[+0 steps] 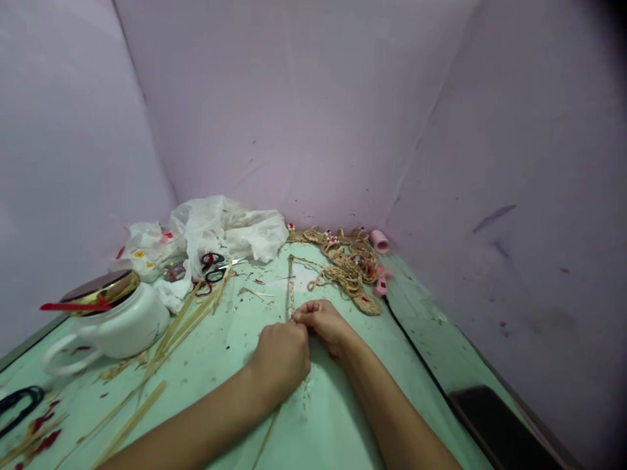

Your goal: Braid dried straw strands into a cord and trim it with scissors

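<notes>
A thin braided straw cord (292, 287) runs up the table from my fingers, bends at its far end and joins a heap of the same tan braid (345, 277). My left hand (283, 356) is closed in a fist around the near end of the cord. Beside it, my right hand (324, 323) pinches the cord between thumb and fingertips, touching the left hand. Below the left fist a loose straw strand (268, 434) trails toward the table's near edge. The exact grip inside the left fist is hidden.
On the left stand a white mug (132, 323) with a red stick across its top, long straw strips (186, 326) and black-handled scissors (214, 271). White plastic bags (225, 225) lie at the back. A pink corded tool (381, 281) and a dark phone-like slab (499, 424) are on the right.
</notes>
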`<state>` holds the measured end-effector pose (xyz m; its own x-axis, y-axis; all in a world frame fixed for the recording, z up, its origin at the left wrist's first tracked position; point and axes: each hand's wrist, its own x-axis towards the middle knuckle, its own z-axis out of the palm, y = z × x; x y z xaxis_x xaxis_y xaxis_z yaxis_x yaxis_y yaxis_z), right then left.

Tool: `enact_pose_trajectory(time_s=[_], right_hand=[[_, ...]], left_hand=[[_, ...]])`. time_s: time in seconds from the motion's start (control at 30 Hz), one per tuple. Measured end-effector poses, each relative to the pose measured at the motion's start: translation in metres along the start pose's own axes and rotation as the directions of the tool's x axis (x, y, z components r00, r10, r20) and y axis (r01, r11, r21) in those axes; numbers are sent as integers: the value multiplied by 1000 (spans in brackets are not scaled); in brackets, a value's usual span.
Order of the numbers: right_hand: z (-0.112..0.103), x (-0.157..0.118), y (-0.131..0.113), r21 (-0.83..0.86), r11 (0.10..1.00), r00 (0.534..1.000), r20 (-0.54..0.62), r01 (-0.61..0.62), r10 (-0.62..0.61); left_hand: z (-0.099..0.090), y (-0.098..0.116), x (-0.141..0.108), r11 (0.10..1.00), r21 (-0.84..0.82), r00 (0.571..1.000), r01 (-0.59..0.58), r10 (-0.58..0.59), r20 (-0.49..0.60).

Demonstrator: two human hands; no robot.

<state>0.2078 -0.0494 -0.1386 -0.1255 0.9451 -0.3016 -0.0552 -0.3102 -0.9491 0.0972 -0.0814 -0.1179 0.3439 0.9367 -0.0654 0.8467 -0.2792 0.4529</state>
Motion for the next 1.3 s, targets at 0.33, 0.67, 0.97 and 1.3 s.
enact_pose_trajectory(time_s=[0.33, 0.67, 0.97, 1.3], right_hand=[[-9, -1, 0, 28, 1000, 983, 186, 5, -10], [-3, -2, 0, -713, 684, 962, -49, 154, -268], [12, -23, -8, -899, 436, 943, -115, 35, -312], [30, -36, -12, -965, 253, 940, -28, 63, -341]], left_hand=[[-15, -30, 32, 508, -761, 911, 404, -155, 381], [-2, -29, 35, 682, -644, 935, 348, -300, 188], [11, -31, 34, 637, -716, 947, 288, -301, 113], [-2, -33, 28, 526, -773, 932, 356, -260, 252]])
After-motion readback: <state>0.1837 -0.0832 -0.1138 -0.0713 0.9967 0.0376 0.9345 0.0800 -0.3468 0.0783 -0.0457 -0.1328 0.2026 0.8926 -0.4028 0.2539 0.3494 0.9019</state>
